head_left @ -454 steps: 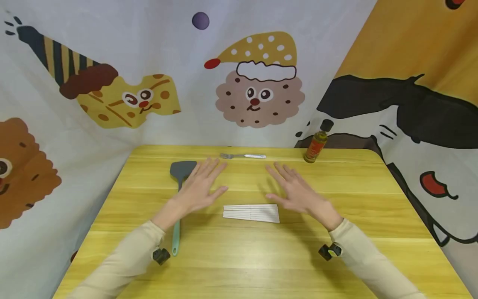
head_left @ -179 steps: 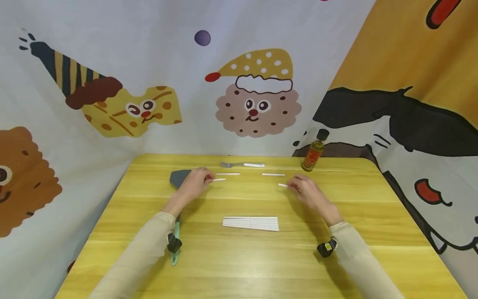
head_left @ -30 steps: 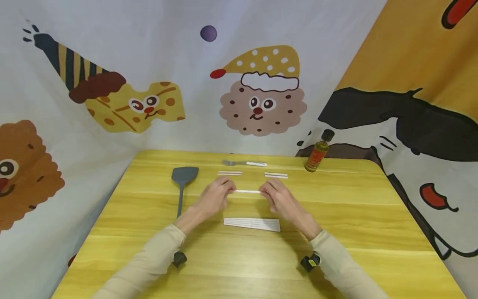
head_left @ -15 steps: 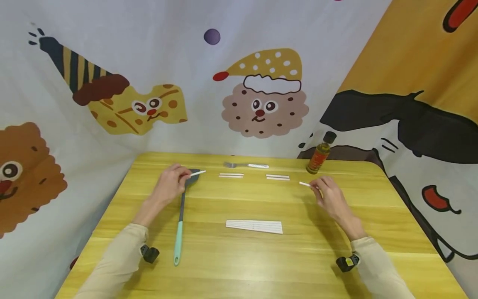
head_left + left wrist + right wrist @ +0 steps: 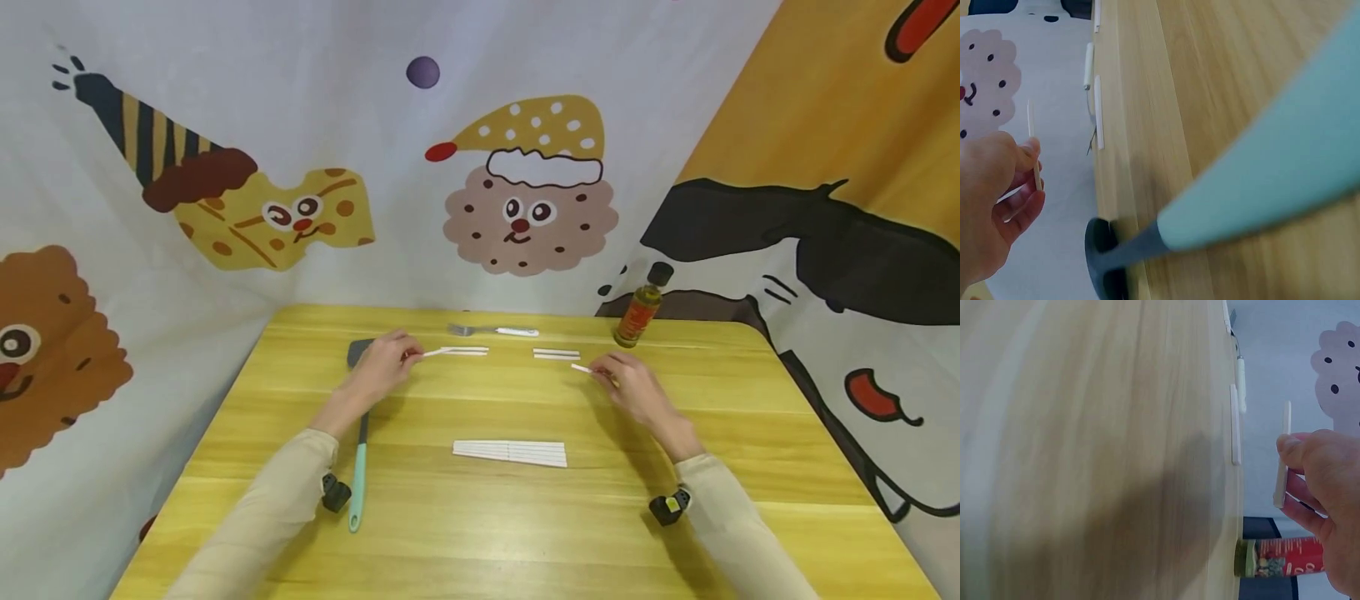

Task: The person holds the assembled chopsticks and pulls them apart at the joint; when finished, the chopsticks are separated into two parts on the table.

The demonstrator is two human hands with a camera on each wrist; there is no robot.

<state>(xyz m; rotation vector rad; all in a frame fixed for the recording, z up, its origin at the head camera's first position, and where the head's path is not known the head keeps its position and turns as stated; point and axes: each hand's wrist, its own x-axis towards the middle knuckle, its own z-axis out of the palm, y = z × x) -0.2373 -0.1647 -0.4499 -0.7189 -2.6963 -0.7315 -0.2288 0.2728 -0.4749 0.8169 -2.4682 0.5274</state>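
Note:
In the head view my left hand (image 5: 384,367) pinches a short white stick (image 5: 432,353) between thumb and fingers, its tip at the left pair of short sticks (image 5: 467,352). My right hand (image 5: 636,385) pinches another short white stick (image 5: 580,367), just in front of and to the right of the right pair of short sticks (image 5: 557,354). Both wrist views show these held sticks, the left one (image 5: 1031,120) and the right one (image 5: 1287,417), raised off the table. A row of longer white sticks (image 5: 510,453), with a seam across its middle, lies nearer the body.
Under the left arm lies a spatula with a grey head and mint handle (image 5: 357,483), partly covered. A fork (image 5: 517,332) lies along the back of the wooden table (image 5: 480,542). At back right stands an oil bottle (image 5: 637,317); a printed cloth (image 5: 390,275) hangs behind.
A second ago both hands held one white stick between them; it parted into two pieces as the hands spread wide. Since then both hands have come inward toward the two pairs.

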